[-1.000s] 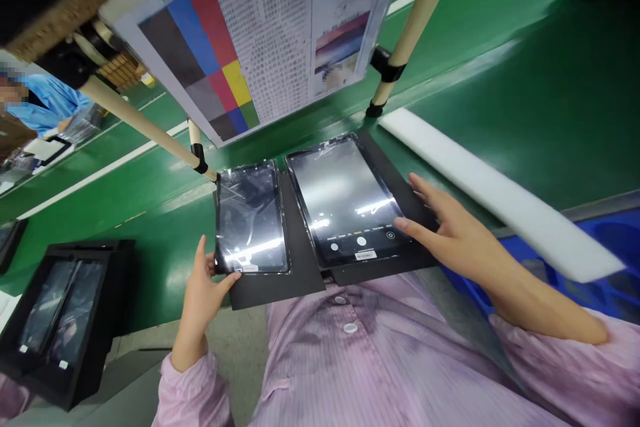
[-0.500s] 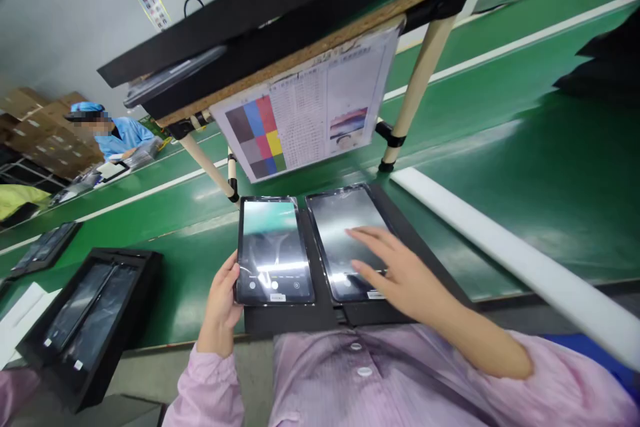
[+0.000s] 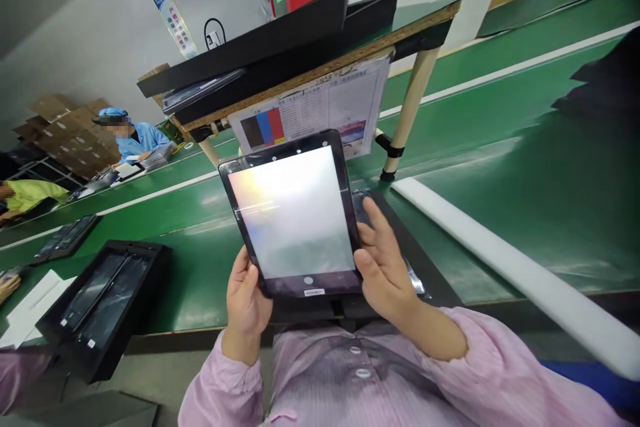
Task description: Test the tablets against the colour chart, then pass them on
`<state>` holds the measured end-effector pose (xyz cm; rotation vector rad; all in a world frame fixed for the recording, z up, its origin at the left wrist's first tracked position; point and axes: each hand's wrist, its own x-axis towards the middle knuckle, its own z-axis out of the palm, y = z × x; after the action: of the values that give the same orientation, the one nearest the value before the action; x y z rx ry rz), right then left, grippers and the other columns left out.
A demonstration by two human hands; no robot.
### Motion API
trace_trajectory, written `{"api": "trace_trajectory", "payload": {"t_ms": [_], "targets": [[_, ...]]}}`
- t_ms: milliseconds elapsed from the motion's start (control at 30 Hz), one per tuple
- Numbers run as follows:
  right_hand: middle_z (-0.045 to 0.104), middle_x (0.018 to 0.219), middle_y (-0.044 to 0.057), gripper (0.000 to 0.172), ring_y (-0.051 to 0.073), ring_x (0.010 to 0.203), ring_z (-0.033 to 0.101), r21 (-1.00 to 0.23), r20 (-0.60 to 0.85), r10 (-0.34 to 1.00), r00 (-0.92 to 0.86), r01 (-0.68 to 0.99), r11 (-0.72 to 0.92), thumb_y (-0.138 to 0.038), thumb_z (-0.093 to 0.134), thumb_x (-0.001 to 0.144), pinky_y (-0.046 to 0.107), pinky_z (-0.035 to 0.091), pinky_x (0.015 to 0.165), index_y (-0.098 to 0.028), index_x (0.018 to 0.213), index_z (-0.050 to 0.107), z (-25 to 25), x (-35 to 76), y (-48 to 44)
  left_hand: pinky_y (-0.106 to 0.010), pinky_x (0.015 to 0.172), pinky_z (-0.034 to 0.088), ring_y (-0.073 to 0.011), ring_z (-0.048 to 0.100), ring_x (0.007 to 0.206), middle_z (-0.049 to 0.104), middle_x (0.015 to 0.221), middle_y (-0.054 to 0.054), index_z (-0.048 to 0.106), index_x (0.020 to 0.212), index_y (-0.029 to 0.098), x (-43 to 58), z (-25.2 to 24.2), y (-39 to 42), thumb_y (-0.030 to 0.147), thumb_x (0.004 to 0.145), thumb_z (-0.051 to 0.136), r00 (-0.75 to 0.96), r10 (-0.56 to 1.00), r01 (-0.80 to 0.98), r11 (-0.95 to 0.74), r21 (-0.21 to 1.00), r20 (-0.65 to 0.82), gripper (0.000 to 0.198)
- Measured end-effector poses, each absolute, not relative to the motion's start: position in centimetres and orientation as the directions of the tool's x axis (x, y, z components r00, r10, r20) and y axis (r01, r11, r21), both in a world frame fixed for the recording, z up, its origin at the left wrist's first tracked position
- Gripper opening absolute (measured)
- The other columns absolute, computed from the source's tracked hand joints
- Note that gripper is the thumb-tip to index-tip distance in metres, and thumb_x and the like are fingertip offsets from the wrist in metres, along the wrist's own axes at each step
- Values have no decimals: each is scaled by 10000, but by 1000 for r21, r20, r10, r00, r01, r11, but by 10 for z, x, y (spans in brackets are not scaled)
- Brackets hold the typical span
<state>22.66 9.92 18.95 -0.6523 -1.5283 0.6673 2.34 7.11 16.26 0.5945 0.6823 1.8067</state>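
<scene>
I hold a black tablet (image 3: 293, 213) raised and tilted in front of me, its screen lit pale. My left hand (image 3: 245, 300) grips its lower left corner. My right hand (image 3: 383, 267) grips its right edge, thumb on the bezel. Behind it hangs a colour test chart (image 3: 345, 103) under a small wooden stand (image 3: 415, 20). A second tablet (image 3: 415, 277) lies on a black tray (image 3: 430, 280) below, mostly hidden by the raised tablet and my right hand.
A green conveyor belt (image 3: 500, 147) runs across. A white foam strip (image 3: 500, 260) lies to the right. A black tray with two tablets (image 3: 100, 300) stands at left, with white paper (image 3: 30, 307) beside it. Other workers (image 3: 130, 137) sit far left.
My left hand has lifted the left tablet off the tray and raised it toward the chart. My right hand left the right tablet's screen and took the raised tablet's right edge.
</scene>
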Motion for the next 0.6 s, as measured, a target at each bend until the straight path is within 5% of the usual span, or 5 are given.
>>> {"api": "trace_trajectory", "payload": {"t_ms": [133, 300, 433, 600], "targets": [[521, 1418, 54, 532, 174, 1235, 572, -760, 650, 760, -9, 20, 650, -390, 498, 1003, 309, 531, 1000, -313, 1513, 369, 192, 230, 102, -272, 828, 571, -170, 700, 949, 744, 1057, -17, 717, 1100, 290, 39, 155, 73, 389, 746, 776, -449, 862, -522, -468, 713, 237, 372], [534, 1403, 58, 527, 201, 1290, 528, -862, 422, 906, 25, -298, 410, -523, 593, 929, 357, 445, 1117, -267, 1382, 508, 191, 234, 112, -414, 1103, 430, -277, 524, 1313, 501, 1434, -150, 371, 1472, 224, 49, 146, 68, 397, 765, 758, -317, 740, 63, -607, 792, 593, 824], [578, 1342, 86, 576, 231, 1247, 565, -874, 317, 949, -8, -391, 288, -629, 601, 880, 401, 489, 1071, -239, 1298, 530, 186, 234, 120, -533, 1197, 265, -363, 280, 1477, 210, 1584, -236, 58, 1565, 176, 53, 145, 63, 447, 731, 783, -210, 763, 427, -490, 759, 611, 1138], [654, 1203, 74, 543, 232, 1177, 610, -880, 223, 974, -40, -437, 184, -640, 660, 825, 392, 533, 1005, -240, 1178, 557, 178, 235, 123, -614, 1172, 257, -415, 243, 1474, 222, 1543, -266, -1, 1562, 166, 57, 146, 64, 534, 665, 821, -227, 769, 598, -374, 709, 597, 1271]]}}
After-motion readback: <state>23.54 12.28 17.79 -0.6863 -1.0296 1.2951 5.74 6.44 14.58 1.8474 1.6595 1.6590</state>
